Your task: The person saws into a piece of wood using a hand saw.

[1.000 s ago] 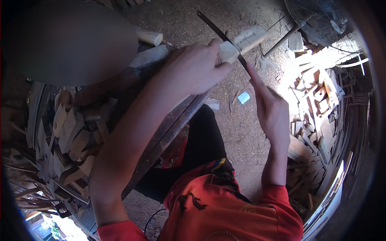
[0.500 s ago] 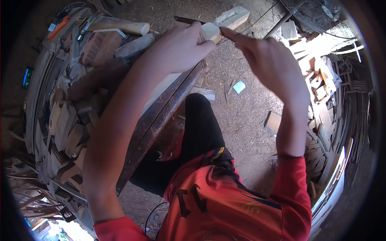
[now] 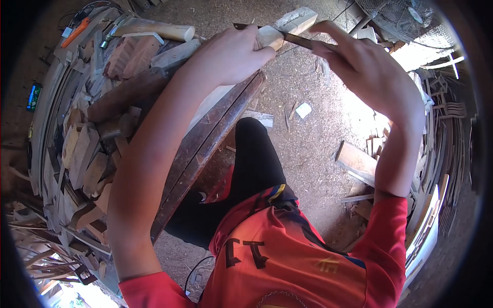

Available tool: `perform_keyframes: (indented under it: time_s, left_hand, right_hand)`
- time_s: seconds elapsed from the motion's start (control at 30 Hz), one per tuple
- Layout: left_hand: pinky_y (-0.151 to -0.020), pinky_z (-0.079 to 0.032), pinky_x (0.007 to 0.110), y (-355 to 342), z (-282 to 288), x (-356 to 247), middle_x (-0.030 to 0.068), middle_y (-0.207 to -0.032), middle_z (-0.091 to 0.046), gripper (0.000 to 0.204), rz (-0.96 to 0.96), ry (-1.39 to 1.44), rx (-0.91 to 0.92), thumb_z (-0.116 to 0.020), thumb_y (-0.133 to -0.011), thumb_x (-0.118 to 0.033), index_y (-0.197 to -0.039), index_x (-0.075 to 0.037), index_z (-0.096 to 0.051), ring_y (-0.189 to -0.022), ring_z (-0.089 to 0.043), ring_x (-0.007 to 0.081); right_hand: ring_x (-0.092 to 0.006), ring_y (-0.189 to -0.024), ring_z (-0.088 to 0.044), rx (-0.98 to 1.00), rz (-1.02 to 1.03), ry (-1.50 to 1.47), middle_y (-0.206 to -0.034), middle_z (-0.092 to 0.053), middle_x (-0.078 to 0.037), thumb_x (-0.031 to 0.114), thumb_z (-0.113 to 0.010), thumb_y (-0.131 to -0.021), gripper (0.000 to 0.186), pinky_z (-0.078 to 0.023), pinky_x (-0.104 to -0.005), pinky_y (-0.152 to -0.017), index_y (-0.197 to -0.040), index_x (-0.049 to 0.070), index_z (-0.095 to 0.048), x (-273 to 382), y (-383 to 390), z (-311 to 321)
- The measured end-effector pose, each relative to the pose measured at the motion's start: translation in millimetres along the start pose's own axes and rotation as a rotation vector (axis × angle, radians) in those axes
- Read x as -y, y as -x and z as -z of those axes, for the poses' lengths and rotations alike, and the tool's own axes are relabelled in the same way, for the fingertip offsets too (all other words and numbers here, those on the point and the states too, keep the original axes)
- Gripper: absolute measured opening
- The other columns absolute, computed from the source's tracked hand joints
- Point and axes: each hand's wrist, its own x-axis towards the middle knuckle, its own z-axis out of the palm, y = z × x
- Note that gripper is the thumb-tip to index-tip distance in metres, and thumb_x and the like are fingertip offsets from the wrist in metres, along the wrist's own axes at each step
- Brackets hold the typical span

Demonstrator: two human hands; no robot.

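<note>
My left hand (image 3: 228,54) is closed around a pale wooden piece (image 3: 270,38) at the far end of the bench (image 3: 228,110), pressing it down. The far part of the wood has a recess in its top. A long, flat, dark file (image 3: 299,40) lies across the piece, its tip poking out beyond my left hand. My right hand (image 3: 354,59) grips the near end of the file between thumb and fingers, with the index finger raised off it. Under my left forearm a pale board runs along the bench; the forearm hides part of it.
Wood offcuts (image 3: 82,154) are heaped on the left, with a rounded wooden billet (image 3: 159,31) and an orange-handled tool (image 3: 75,33) among them. A fan (image 3: 411,23) stands at the far right. Scraps and a white piece (image 3: 303,110) lie on the sawdust-covered floor.
My right hand has drawn the file to the right, so more of it shows beside the wood and less beyond my left hand. My left hand stays on the wood.
</note>
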Motion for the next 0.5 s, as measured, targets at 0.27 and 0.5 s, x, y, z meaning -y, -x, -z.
perform_keyframes:
  time_s: [0.27,0.5]
  left_hand:
    - [-0.086,-0.051,0.046,3,8,-2,0.0272,-0.106,-0.069,0.062,0.001,0.023,0.055,-0.06,-0.094,-0.046,-0.131,0.004,-0.056,-0.1,-0.069,0.0389]
    - [-0.085,-0.053,0.047,3,8,-6,0.0285,-0.104,-0.069,0.063,-0.009,0.046,0.066,-0.059,-0.094,-0.046,-0.131,0.005,-0.056,-0.098,-0.07,0.0407]
  right_hand:
    - [-0.0233,-0.076,-0.074,-0.045,0.076,-0.026,-0.087,-0.074,-0.012,0.025,-0.066,-0.098,0.025,-0.053,-0.0349,-0.067,-0.114,0.008,-0.074,-16,-1,17]
    - [-0.0301,-0.074,-0.069,-0.029,0.048,-0.097,-0.081,-0.071,-0.012,0.031,-0.063,-0.099,0.025,-0.052,-0.0409,-0.068,-0.105,0.01,-0.073,-15,-25,-17]
